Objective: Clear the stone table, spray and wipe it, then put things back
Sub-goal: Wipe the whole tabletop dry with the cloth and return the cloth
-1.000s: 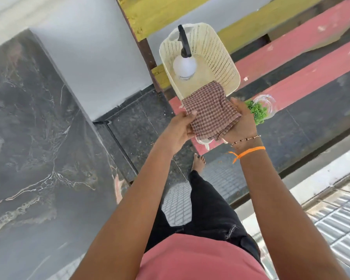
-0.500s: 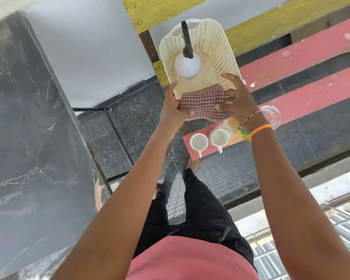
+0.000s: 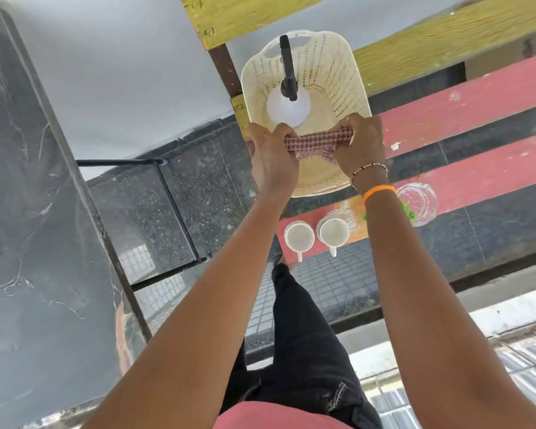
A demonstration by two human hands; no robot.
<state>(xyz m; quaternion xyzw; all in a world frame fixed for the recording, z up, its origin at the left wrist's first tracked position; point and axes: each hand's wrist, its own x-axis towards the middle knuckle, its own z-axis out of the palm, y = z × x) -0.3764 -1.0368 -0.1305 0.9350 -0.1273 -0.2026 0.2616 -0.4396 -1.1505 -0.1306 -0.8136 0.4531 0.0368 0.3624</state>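
Checked red-and-white cloth (image 3: pixel 317 144) bunched between left hand (image 3: pixel 273 156) and right hand (image 3: pixel 361 144).

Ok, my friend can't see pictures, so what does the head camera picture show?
Two hands, the left hand and the right hand, grip a checked cloth over a cream basket that holds a white spray bottle. Below the basket, two white cups stand beside a glass jar on a red bench. A dark stone table is on the left.
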